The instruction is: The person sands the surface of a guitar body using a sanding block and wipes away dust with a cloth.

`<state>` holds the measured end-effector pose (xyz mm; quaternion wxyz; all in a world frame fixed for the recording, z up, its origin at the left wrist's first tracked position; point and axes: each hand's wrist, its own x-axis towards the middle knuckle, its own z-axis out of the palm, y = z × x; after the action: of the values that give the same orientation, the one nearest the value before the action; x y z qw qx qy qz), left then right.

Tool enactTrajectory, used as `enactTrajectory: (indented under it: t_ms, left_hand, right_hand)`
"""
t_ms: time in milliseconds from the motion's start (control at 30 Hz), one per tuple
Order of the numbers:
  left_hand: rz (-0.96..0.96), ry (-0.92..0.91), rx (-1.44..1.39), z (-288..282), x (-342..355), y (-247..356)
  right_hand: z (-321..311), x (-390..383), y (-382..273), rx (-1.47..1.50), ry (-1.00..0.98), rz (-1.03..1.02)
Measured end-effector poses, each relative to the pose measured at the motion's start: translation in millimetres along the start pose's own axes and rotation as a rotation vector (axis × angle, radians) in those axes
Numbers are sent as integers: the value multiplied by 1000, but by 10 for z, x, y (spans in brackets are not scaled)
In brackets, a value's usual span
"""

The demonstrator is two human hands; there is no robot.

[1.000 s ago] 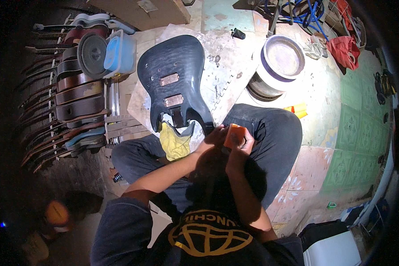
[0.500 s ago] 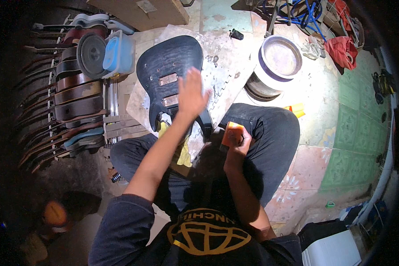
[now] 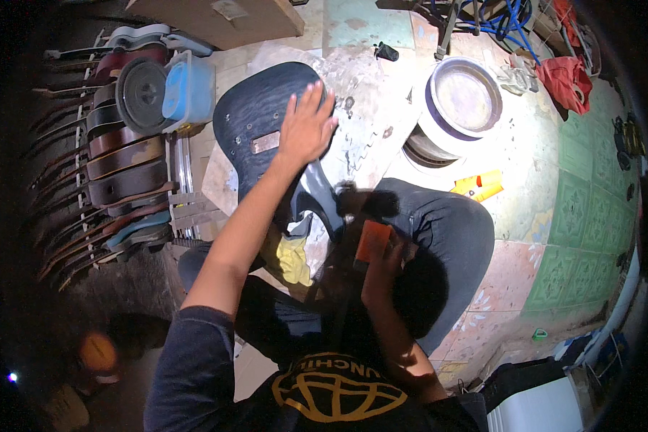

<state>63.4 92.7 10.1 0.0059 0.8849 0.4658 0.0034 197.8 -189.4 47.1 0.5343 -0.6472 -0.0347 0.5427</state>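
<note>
A black electric guitar body (image 3: pixel 248 103) lies tilted on a worn, pale board, with rectangular cut-outs and small holes in its face. My left hand (image 3: pixel 307 126) is laid along its right side, fingers stretched and slightly spread, partly covering the cut-outs. In shadow above my lap, my right hand (image 3: pixel 387 261) grips what looks like an orange sanding block (image 3: pixel 374 242). A yellow cloth (image 3: pixel 290 261) sits under the near end of the body, between my legs.
A stack of guitar bodies with necks (image 3: pixel 126 151) stands at the left, beside a clear tub (image 3: pixel 196 93) with a blue container. Right of the board are a round metal basin (image 3: pixel 465 97) and a yellow-orange packet (image 3: pixel 479 186). A small black cup (image 3: pixel 387 52) lies at the back.
My left hand has slid slightly up the guitar body, its fingers now spread. My right hand and the orange block have shifted slightly down into shadow.
</note>
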Motion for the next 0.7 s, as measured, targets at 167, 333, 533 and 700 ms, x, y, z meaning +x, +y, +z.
enactTrajectory:
  t_ms: [167,333,533,700]
  left_hand:
    - [-208,108,-56,247,906,-380]
    - [-541,-26,-3,438,836,-1775]
    - [-916,128,-208,497,-353,-2034]
    - [-1011,-6,-269,1049,-1812,-2154]
  right_hand:
    - [-63,68,172,-126,23,-37]
    - [47,-21,-141,-94,-11,158]
    - [-79,54,128,-216,62,-34]
    - [-50,24,219,-92,10,-31]
